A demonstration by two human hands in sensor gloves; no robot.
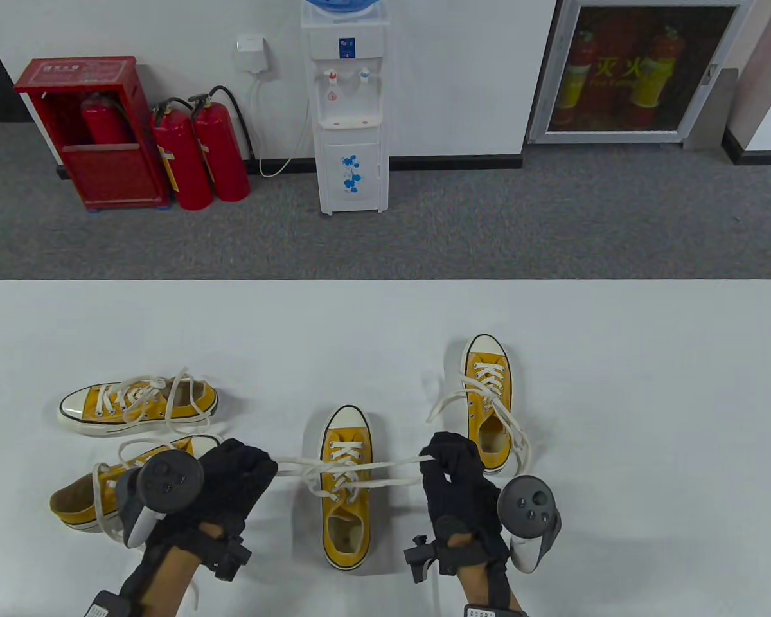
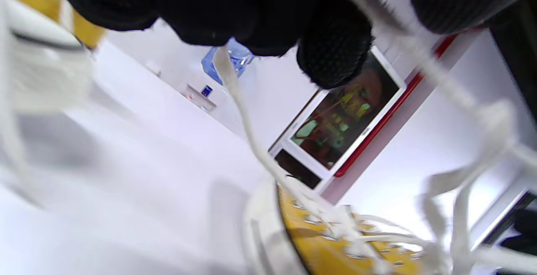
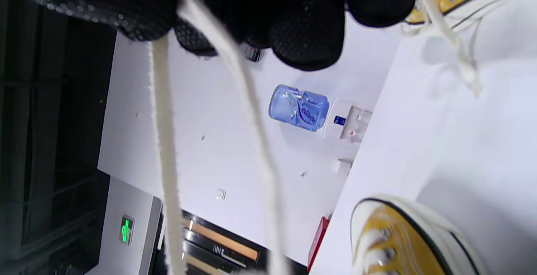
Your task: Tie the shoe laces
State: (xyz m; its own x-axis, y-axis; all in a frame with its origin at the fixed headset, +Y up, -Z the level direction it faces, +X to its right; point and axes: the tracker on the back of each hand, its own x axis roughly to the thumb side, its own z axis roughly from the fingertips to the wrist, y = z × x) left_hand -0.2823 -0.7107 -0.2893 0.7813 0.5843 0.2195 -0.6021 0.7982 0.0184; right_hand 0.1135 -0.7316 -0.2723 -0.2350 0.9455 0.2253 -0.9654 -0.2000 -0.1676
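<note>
A yellow canvas shoe [image 1: 345, 488] with a white toe cap stands in the middle of the white table [image 1: 649, 385], toe pointing away. Its white laces [image 1: 360, 468] are stretched out taut to both sides. My left hand [image 1: 234, 479] grips the lace ends on the left; my right hand [image 1: 446, 463] pinches the lace ends on the right. In the left wrist view the lace [image 2: 247, 128] runs from my fingers [image 2: 331, 52] down to the shoe [image 2: 335, 245]. In the right wrist view two lace strands [image 3: 163, 140] hang from my fingers [image 3: 310, 35], with the shoe's toe [image 3: 402, 241] below.
A second yellow shoe [image 1: 488, 398] stands to the right with loose laces. Two more yellow shoes lie on their sides at the left, one [image 1: 138, 406] farther back and one [image 1: 103, 488] partly under my left hand. Beyond the table stand a water dispenser [image 1: 350, 109] and fire extinguishers [image 1: 199, 154].
</note>
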